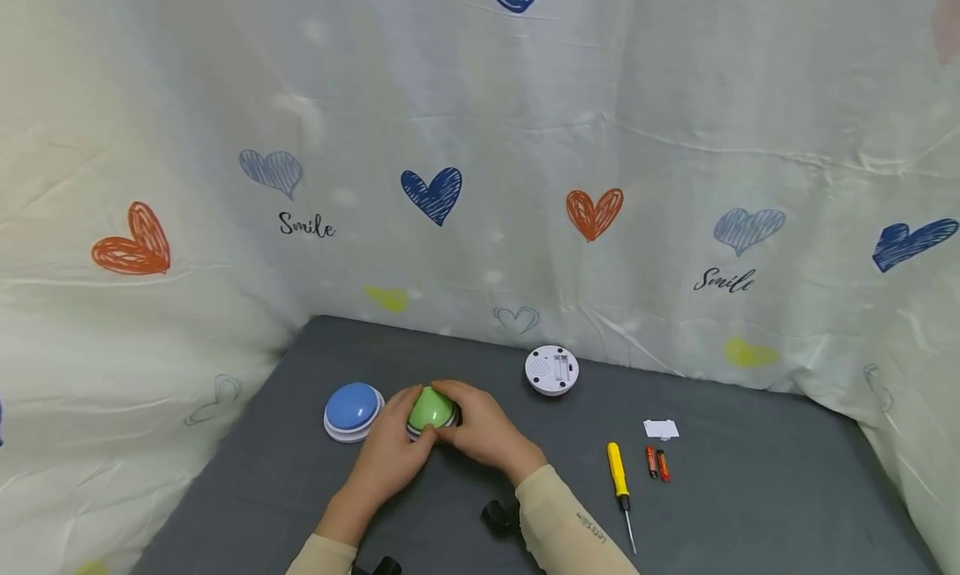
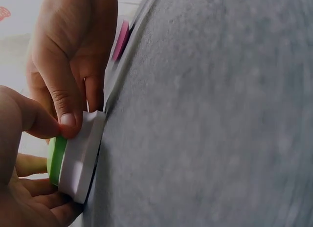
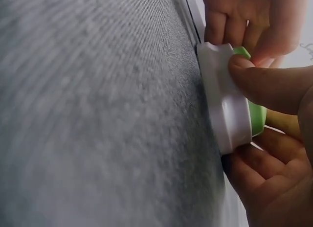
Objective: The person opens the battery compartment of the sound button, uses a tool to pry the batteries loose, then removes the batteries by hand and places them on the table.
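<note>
A dome-topped green push button [image 1: 431, 408] with a white base sits on the grey table between both hands. My left hand [image 1: 393, 438] grips it from the left, and my right hand [image 1: 482, 427] holds it from the right. In the left wrist view, a thumb presses the white base [image 2: 82, 158] near the green top. Seen from the right wrist, the right thumb [image 3: 264, 86] lies across the base's side, with fingers round its far side. Just left of my left hand stands a blue push button [image 1: 352, 408] on a white base.
Behind the hands, a round white device [image 1: 551, 370] lies underside up, its battery slot showing. To the right are a yellow-handled screwdriver [image 1: 617, 473], two small red batteries [image 1: 657, 464] and a small white piece [image 1: 661, 429]. A heart-printed curtain [image 1: 510, 250] borders the table's back.
</note>
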### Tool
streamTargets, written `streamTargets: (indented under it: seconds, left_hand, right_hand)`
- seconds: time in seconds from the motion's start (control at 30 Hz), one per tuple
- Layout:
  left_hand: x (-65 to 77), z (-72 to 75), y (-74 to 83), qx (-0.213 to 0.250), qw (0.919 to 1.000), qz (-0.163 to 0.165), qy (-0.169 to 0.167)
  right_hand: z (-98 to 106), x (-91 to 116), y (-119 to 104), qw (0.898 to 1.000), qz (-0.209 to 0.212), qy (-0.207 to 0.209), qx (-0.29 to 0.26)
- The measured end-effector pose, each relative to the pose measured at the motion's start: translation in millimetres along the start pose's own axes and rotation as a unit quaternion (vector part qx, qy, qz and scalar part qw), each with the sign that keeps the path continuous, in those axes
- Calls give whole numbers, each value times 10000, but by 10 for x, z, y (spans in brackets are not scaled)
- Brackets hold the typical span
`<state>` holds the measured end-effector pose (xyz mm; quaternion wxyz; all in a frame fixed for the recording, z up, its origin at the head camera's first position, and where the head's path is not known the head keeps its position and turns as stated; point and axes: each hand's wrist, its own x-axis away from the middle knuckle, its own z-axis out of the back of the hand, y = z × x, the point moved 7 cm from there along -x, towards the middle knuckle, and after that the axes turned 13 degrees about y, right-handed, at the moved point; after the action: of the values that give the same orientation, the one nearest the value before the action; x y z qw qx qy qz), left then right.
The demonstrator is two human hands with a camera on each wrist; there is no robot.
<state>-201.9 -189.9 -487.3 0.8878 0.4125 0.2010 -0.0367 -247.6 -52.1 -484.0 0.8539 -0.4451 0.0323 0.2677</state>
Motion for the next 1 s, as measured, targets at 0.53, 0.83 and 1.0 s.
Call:
streamTargets:
  seconds: [0.53, 0.83, 1.0]
  left_hand:
    - [269, -463, 580, 475, 9950, 44, -878]
    - [496, -720, 931, 596, 9860, -322, -1526]
    - [559, -835, 1076, 743, 9805, -523, -1742]
  right_hand:
    - [569, 809, 211, 9990, -373, 33, 227]
    - [886, 1352, 313, 9969, -708, 302, 181]
    - [1067, 1565, 336, 9951, -778, 579, 172]
